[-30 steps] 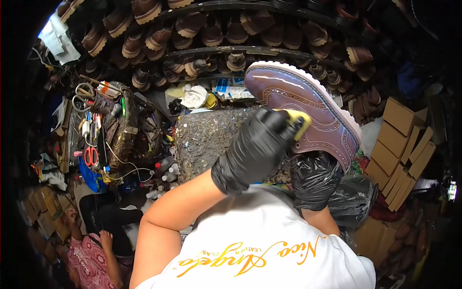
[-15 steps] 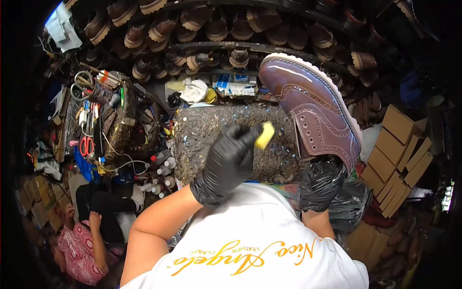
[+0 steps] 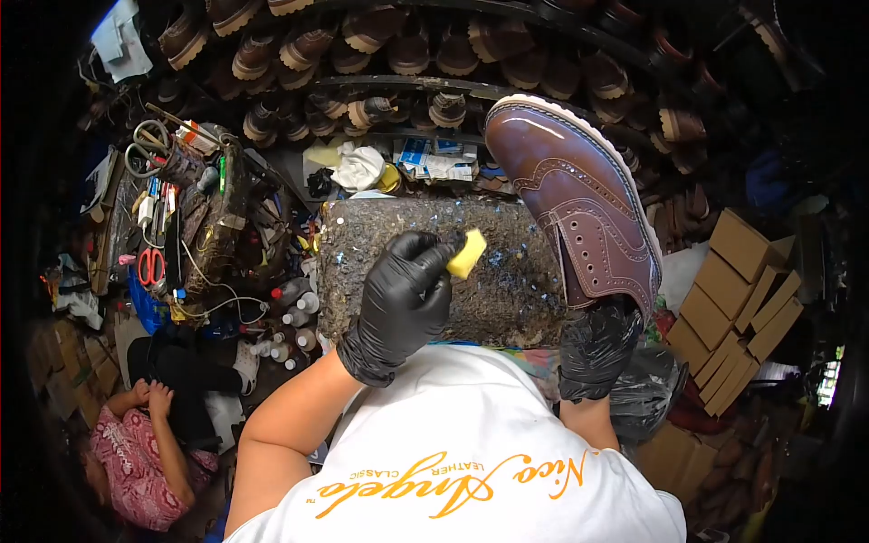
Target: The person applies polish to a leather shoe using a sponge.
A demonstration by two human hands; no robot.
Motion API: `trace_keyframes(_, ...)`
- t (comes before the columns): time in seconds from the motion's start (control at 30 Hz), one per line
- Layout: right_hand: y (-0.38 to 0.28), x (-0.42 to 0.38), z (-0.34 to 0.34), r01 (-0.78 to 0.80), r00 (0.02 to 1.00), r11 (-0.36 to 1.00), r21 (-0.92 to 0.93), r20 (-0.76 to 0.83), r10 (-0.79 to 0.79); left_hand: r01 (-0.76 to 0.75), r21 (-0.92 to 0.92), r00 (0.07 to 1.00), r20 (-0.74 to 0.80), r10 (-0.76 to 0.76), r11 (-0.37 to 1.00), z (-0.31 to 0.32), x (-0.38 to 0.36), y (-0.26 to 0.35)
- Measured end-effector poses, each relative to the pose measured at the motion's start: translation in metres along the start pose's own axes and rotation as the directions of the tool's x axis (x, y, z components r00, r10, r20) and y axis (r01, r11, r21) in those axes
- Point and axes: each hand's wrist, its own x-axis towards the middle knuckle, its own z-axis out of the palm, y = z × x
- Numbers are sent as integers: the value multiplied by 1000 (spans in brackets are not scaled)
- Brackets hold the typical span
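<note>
My left hand, in a black glove, pinches a small yellow sponge between thumb and fingers, above a dark, rough-topped work block. At the right my right hand, also black-gloved, holds up a glossy brown brogue shoe by its heel end. The shoe's toe points up and away, its pale welt faces right, and its eyelets have no laces. Part of my right hand is hidden at the shoe's opening. Sponge and shoe are apart.
Racks of shoes span the back. A cluttered tool stand with red scissors is at left, bottles beside the block. A seated person is lower left. Folded cardboard and a black bag lie right.
My left hand has moved slightly left with the sponge, whose shape shows more sharply. The shoe and my right hand appear slightly further left. The seated person's hands have come together.
</note>
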Motion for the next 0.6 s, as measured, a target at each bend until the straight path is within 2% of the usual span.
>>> trace_keyframes(0.03,6,-1,1,-4,1000,1000,-1,1,4,-107,33,992,-68,109,994,-1,5,-1)
trace_keyframes(0.07,6,15,-1,-8,1000,1000,-4,3,8,-105,34,991,-73,108,994,-1,13,0)
trace_keyframes(0.13,13,17,-1,-13,1000,1000,-11,5,13,-176,80,933,-304,193,981,6,29,4)
trace_keyframes(0.17,9,12,-1,-14,1000,1000,-13,7,14,-103,-56,947,-312,80,993,11,36,9)
trace_keyframes(0.2,8,11,-1,-16,1000,1000,-12,5,16,-100,-55,947,-312,78,994,21,39,15)
trace_keyframes(0.27,19,16,-2,-15,1000,1000,-16,10,15,-264,15,934,-246,259,965,39,45,21)
trace_keyframes(0.3,22,17,-2,-11,1000,1000,-16,12,11,-267,15,933,-245,262,964,40,43,26)
trace_keyframes(0.33,22,11,-2,-4,1000,1000,-17,15,4,-436,39,893,-102,438,899,41,38,33)
trace_keyframes(0.37,22,3,-1,6,1000,1000,-18,14,-6,-593,31,805,45,591,805,42,35,38)
trace_keyframes(0.4,19,5,-4,20,1000,1000,-18,12,-20,-598,22,801,51,597,801,43,38,37)
trace_keyframes(0.5,28,33,-6,81,997,997,-12,8,-81,-395,116,917,-14,399,911,42,59,28)
trace_keyframes(0.53,26,31,-6,99,995,995,-12,9,-99,-407,107,912,-5,410,907,45,56,31)
trace_keyframes(0.6,37,28,-7,127,992,992,-12,7,-127,-487,-165,862,69,502,858,51,43,40)
